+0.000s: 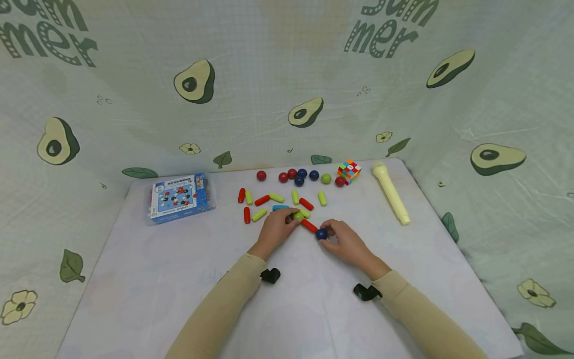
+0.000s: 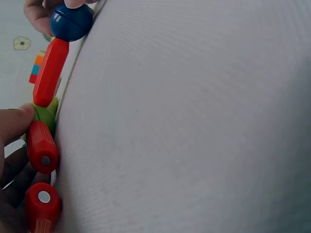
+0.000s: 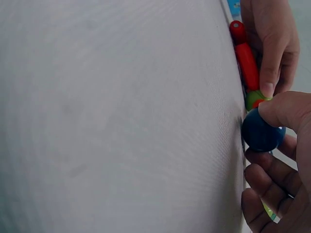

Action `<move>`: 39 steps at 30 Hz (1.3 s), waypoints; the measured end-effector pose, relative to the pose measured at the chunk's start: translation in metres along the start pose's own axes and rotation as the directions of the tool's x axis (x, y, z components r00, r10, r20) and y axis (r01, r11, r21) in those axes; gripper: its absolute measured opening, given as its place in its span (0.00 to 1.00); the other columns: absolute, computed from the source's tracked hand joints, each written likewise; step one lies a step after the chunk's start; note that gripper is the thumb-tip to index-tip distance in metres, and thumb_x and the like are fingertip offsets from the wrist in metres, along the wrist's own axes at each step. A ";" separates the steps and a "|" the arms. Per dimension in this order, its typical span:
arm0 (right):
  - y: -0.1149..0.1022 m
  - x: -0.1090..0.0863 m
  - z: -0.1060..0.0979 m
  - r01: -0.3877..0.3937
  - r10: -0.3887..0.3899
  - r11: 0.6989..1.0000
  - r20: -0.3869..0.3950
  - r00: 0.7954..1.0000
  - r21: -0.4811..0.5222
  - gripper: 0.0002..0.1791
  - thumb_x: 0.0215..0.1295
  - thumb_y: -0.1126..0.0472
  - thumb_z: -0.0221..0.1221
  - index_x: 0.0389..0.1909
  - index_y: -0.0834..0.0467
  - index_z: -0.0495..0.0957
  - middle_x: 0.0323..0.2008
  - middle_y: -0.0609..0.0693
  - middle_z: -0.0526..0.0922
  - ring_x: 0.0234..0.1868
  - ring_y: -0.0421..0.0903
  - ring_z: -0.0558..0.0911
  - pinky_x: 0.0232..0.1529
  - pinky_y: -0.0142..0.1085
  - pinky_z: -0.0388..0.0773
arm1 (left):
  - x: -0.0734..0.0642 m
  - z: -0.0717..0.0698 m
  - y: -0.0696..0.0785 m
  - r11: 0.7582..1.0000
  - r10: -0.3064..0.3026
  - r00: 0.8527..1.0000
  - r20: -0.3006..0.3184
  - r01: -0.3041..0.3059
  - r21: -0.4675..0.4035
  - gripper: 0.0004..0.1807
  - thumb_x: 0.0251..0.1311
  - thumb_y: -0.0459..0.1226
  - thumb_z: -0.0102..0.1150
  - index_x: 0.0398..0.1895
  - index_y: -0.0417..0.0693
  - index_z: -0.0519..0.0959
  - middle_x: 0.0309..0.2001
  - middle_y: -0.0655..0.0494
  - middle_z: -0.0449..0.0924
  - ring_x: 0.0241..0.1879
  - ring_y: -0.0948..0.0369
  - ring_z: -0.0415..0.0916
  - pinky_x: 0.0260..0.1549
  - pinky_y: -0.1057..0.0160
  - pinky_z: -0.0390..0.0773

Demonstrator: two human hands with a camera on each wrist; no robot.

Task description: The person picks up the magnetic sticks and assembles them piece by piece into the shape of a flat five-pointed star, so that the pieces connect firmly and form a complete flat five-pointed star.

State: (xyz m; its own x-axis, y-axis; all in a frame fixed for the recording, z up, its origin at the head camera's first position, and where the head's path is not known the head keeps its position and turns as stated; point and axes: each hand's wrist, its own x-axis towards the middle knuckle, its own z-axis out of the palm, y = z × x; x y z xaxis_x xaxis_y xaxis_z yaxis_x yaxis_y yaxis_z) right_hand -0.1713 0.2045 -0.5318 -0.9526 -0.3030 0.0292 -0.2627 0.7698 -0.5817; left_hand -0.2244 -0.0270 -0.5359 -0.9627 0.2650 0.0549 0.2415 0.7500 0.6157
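Note:
My left hand (image 1: 274, 228) pinches a green ball (image 1: 298, 216) between thumb and fingers. A red magnetic rod (image 1: 309, 226) runs from that ball to a dark blue ball (image 1: 321, 234), touching both. Thumb and fingertips of my right hand (image 1: 347, 243) grip the blue ball, which the right wrist view shows close up. In the left wrist view another red rod (image 2: 43, 145) appears against the green ball; whether it is joined I cannot tell. Just beyond my left hand lie a blue rod (image 1: 280, 207) and a yellow-green rod (image 1: 305, 213), both partly covered.
Loose red and yellow-green rods (image 1: 259, 215) lie around the middle. Behind them is a row of red, blue and green balls (image 1: 283, 177), beside a puzzle cube (image 1: 349, 171). A blue picture box (image 1: 179, 197) sits at left, a pale yellow stick (image 1: 391, 193) at right.

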 end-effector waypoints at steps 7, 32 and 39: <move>0.001 0.001 0.001 -0.005 0.005 1.000 0.000 1.000 0.002 0.22 0.65 0.55 0.69 0.56 0.55 0.76 0.44 0.48 0.80 0.45 0.45 0.78 0.49 0.43 0.79 | 0.000 0.000 0.000 1.000 0.008 1.000 -0.006 -0.008 0.001 0.21 0.68 0.48 0.65 0.61 0.56 0.82 0.36 0.62 0.78 0.35 0.63 0.72 0.34 0.66 0.74; -0.007 0.011 0.011 0.020 -0.025 0.997 -0.084 0.996 -0.068 0.21 0.68 0.53 0.67 0.59 0.56 0.81 0.52 0.53 0.83 0.51 0.50 0.80 0.54 0.48 0.78 | -0.003 -0.001 0.002 1.000 -0.005 1.000 -0.012 0.005 0.028 0.22 0.67 0.49 0.65 0.63 0.58 0.81 0.41 0.63 0.82 0.37 0.63 0.73 0.39 0.66 0.78; -0.003 0.006 0.006 -0.001 -0.004 0.998 -0.082 0.997 -0.055 0.21 0.68 0.52 0.66 0.59 0.54 0.81 0.52 0.52 0.83 0.53 0.50 0.80 0.57 0.48 0.78 | -0.006 -0.008 -0.004 0.999 -0.004 0.998 -0.061 0.001 -0.034 0.17 0.68 0.46 0.64 0.58 0.54 0.84 0.45 0.62 0.84 0.40 0.64 0.76 0.42 0.66 0.80</move>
State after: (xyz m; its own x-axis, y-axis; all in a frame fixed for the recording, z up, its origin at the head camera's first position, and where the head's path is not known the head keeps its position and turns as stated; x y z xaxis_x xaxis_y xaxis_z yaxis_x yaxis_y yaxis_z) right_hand -0.1757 0.1967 -0.5349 -0.9609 -0.2588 0.0981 -0.2702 0.7998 -0.5361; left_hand -0.2204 -0.0365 -0.5326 -0.9692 0.2247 0.1007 0.2358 0.7292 0.6425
